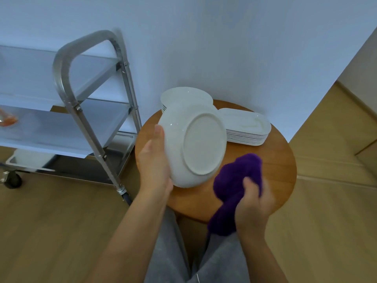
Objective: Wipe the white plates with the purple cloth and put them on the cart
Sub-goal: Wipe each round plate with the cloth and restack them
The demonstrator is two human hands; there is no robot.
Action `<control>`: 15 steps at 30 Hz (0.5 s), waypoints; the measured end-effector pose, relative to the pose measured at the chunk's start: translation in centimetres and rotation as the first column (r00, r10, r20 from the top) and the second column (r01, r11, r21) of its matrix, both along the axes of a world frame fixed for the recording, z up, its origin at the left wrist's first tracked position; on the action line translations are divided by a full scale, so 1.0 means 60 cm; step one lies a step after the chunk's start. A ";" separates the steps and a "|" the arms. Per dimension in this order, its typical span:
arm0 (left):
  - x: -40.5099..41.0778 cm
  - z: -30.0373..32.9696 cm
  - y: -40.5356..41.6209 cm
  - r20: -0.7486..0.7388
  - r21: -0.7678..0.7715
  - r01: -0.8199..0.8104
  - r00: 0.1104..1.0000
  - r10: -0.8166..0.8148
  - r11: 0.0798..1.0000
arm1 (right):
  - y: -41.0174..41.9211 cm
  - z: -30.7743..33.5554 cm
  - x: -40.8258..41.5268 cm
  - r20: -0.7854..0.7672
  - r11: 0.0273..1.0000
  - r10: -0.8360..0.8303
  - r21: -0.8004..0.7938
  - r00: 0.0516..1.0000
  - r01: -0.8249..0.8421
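Note:
My left hand (154,160) holds a round white plate (193,144) by its left rim, tilted up with its underside facing me, above the round wooden table (281,160). My right hand (253,203) grips the bunched purple cloth (234,180) just right of and below the plate; the cloth is close to the plate's lower edge. A stack of round white plates (183,94) sits at the table's back, partly hidden by the held plate. A stack of rectangular white plates (246,125) lies at the back right.
The metal cart (85,111) stands to the left, with shelves, a curved handle and castor wheels (14,180). An orange item (8,119) lies on its middle shelf. A white wall is behind, wooden floor around, and my grey-trousered legs (195,258) are below.

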State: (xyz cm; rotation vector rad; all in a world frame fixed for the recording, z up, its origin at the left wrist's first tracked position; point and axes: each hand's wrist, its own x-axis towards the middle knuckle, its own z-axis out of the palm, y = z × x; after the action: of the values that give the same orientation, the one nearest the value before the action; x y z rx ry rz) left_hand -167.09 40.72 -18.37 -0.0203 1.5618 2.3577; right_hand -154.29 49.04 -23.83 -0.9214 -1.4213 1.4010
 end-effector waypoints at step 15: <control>-0.015 -0.119 0.000 -0.903 -0.400 -0.410 0.023 -0.429 0.820 | 0.046 0.048 -0.074 -0.056 0.741 0.233 -0.636 0.971 -0.214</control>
State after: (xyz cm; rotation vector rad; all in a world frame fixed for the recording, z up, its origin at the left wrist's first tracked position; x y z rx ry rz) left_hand -167.97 40.72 -25.52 2.0326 2.7356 1.4429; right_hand -158.74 51.79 -20.92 -1.2193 -1.0940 2.1402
